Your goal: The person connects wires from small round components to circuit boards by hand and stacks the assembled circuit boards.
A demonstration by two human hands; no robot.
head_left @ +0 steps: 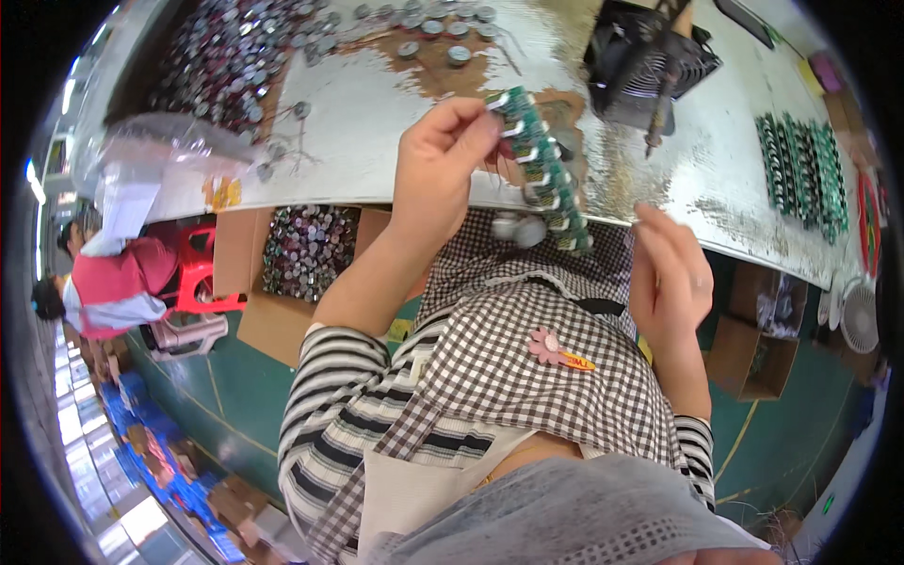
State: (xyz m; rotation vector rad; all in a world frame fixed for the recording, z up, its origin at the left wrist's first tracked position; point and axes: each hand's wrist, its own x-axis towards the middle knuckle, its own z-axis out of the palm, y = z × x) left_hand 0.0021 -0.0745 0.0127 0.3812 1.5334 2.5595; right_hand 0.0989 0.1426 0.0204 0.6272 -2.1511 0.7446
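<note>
Nearest the camera: a checked apron (pixel 527 367) over a striped long-sleeved top, with a small pink flower clip (pixel 546 345) pinned on the apron front.

Right hand (pixel 670 278): held over the lap just below the table edge, fingers loosely curled, thumb and forefinger tips drawn together near the edge. Whether anything is pinched between them cannot be told; any item there is too small to resolve.

Left hand (pixel 443 165): raised over the table edge, fingers closed in a pinch on the upper end of a strip of green circuit boards (pixel 544 174). The strip hangs tilted, running down and to the right from the fingertips, its lower end just past the table edge above the apron. 2 round silver parts (pixel 520 229) sit against the lower part of the strip.

Below the table, left: an open cardboard box (pixel 311 250) filled with small round metal parts, standing on the green floor.

Table (pixel 377 122): worn silver surface. A soldering iron (pixel 659 104) rests across a black fan (pixel 650 56). A row of green board strips (pixel 800 169) lies at the right. A large heap of round metal parts (pixel 226 66) lies at the far left, with a clear plastic bag (pixel 155 155) near it.

Far left: another person in a red top (pixel 118 282) beside a red stool (pixel 198 268).
</note>
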